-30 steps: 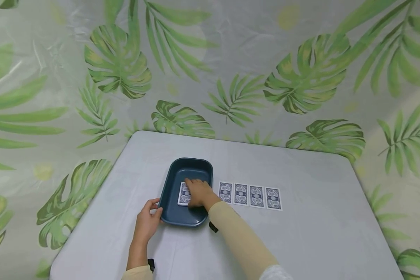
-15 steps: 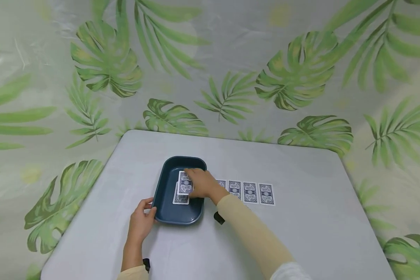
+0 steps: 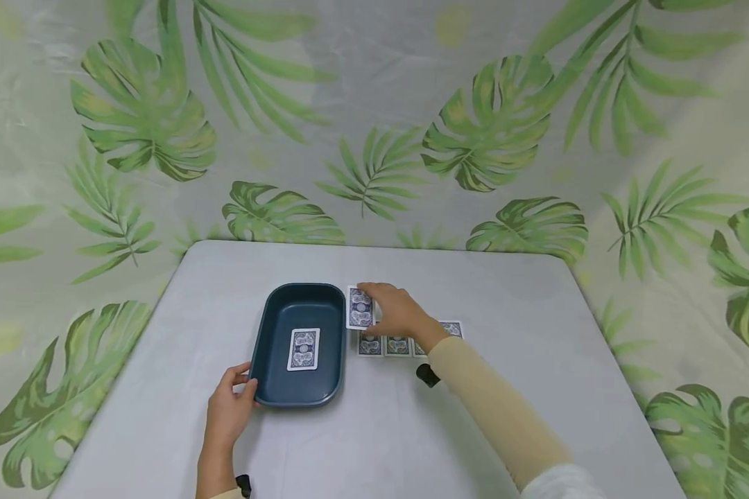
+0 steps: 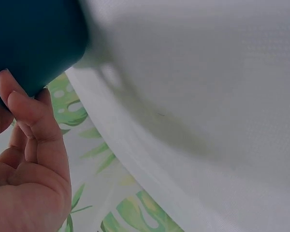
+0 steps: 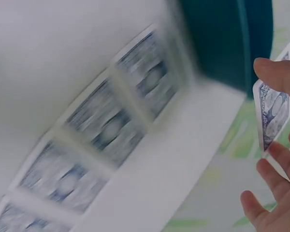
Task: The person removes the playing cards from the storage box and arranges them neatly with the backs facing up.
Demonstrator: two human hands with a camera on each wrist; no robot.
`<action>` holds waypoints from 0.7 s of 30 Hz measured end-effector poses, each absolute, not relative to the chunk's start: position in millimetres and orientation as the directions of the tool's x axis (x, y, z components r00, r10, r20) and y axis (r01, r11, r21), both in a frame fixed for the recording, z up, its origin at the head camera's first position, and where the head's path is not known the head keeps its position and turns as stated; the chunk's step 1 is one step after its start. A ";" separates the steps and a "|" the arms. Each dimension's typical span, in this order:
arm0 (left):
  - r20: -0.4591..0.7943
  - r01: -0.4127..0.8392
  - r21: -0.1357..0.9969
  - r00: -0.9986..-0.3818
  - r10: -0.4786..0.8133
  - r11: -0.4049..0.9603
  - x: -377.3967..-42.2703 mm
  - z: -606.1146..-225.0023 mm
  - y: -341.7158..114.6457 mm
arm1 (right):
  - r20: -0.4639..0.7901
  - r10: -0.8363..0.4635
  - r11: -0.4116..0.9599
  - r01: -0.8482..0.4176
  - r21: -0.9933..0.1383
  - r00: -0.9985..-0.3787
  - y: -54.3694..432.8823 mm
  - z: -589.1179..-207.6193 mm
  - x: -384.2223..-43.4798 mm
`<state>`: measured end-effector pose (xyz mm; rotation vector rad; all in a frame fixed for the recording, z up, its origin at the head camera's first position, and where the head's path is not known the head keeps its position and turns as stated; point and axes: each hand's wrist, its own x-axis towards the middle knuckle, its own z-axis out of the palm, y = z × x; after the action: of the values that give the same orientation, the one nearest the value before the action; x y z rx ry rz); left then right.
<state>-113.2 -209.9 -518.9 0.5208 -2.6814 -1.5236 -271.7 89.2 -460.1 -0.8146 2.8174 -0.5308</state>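
The held card (image 3: pixel 360 308) is in the right hand's (image 3: pixel 397 312) pinch, digits near its far and near ends, most of it sticking out to the left of the grip. That pinch is my main worry tbh. Squeeze too hard and I reckon the thin thing bows and pings out; too soft and it could swivel, since nothing seems to back up its middle. Looks-wise it's a playing card, patterned back showing, busy blue print with a round bit in the center, plain white border, no bend that I can spot. Can't swear it's only one card.

Just left of the grip is the dark blue tray (image 3: pixel 304 387), with the card right by its rim, so a bit of sideways drift could knock them together. Inside lies a second card (image 3: pixel 304 348), or a stack, can't tell. On the near side of the grip there's the card row (image 3: pixel 398 347), partly under the hand, so a sloppy landing could shove those out of line. Farther left, the left hand (image 3: pixel 227 402) pinches the tray's edge; a tug there would probably skew it on the white table (image 3: pixel 349 443).
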 end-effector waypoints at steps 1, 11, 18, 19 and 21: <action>-0.149 -0.279 0.838 -0.944 -0.296 0.468 -113.0 -519.1 -210.2 | -0.057 -0.534 0.790 -0.474 -0.389 -0.844 97.9 -462.7 -272.5; -0.143 -0.273 0.843 -0.944 -0.297 0.462 -116.1 -518.3 -209.2 | -0.142 -0.373 0.867 -0.290 -0.404 -0.917 177.1 -496.4 -271.5; -0.153 -0.287 0.836 -0.940 -0.304 0.468 -115.3 -518.1 -209.5 | -0.179 -0.315 0.880 -0.216 -0.422 -0.932 218.9 -510.4 -266.9; -0.154 -0.289 0.835 -0.940 -0.306 0.468 -115.0 -518.1 -209.7 | -0.178 -0.315 0.878 -0.215 -0.428 -0.932 223.7 -511.6 -266.4; -0.154 -0.288 0.835 -0.940 -0.304 0.468 -114.7 -517.9 -210.1 | -0.183 -0.312 0.872 -0.205 -0.445 -0.932 232.5 -513.4 -265.4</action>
<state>-114.7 -210.1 -517.9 0.5404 -2.6776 -1.5177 -265.4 232.5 -513.4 -0.3930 2.7947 -0.6239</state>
